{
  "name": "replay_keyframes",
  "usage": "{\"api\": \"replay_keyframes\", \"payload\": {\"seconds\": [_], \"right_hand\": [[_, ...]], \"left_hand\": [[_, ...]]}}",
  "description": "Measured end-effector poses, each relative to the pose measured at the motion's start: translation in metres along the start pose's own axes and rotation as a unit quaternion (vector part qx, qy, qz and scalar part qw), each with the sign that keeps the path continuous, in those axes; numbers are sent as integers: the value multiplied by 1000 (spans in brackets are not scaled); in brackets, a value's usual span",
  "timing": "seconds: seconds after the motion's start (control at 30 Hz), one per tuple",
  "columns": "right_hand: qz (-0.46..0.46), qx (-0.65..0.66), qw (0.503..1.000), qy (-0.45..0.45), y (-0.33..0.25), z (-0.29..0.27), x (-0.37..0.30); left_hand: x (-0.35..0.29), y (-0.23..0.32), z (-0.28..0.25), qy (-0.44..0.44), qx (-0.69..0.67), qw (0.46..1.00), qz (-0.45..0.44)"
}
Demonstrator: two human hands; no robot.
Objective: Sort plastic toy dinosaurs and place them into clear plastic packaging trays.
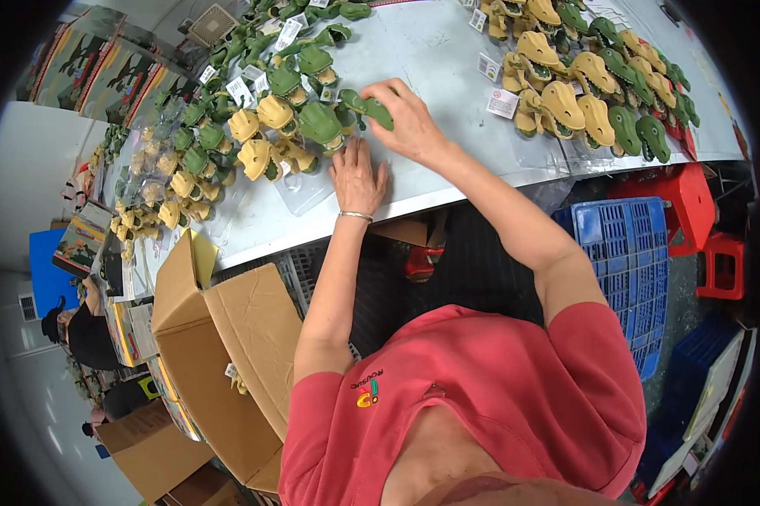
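My right hand is closed round the narrow end of a green toy dinosaur above the white table. Beside it, my left hand rests low with its fingers stretched forward and its thumb apart. Its fingertips come up against the lower edge of a large green dinosaur head; whether they press on it, I cannot tell. To the left spread rows of yellow dinosaur toys and green ones, several with white paper tags. A clear plastic tray lies under the nearest toys.
More yellow and green dinosaur toys crowd the table's right side. An open cardboard box stands below the table at left. Blue plastic crates and a red stool are at right. Printed boxes are stacked far left.
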State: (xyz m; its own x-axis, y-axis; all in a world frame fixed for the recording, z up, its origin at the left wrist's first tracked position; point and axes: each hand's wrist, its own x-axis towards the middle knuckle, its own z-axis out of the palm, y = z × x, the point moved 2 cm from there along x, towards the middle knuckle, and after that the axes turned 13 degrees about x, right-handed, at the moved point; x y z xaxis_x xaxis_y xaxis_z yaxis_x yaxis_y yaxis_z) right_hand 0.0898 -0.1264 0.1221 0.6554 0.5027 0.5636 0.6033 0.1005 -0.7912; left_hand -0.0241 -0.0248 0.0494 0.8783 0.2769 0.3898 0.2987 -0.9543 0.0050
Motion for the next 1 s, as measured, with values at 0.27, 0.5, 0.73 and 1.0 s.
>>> {"api": "replay_keyframes", "payload": {"seconds": [0.27, 0.5, 0.73, 1.0], "right_hand": [[5, -124, 959, -254, -28, 19, 38], [26, -142, 937, -318, -29, 32, 77], [-1, -233, 910, -342, -55, 67, 57], [38, -191, 913, -357, -23, 37, 65]], "left_hand": [[7, -1, -4, -10, 38, 999, -28], [14, 1, -3, -34, 42, 998, -45], [6, -15, 19, -2, 5, 999, -40], [-8, -12, 11, -33, 65, 997, -33]]}}
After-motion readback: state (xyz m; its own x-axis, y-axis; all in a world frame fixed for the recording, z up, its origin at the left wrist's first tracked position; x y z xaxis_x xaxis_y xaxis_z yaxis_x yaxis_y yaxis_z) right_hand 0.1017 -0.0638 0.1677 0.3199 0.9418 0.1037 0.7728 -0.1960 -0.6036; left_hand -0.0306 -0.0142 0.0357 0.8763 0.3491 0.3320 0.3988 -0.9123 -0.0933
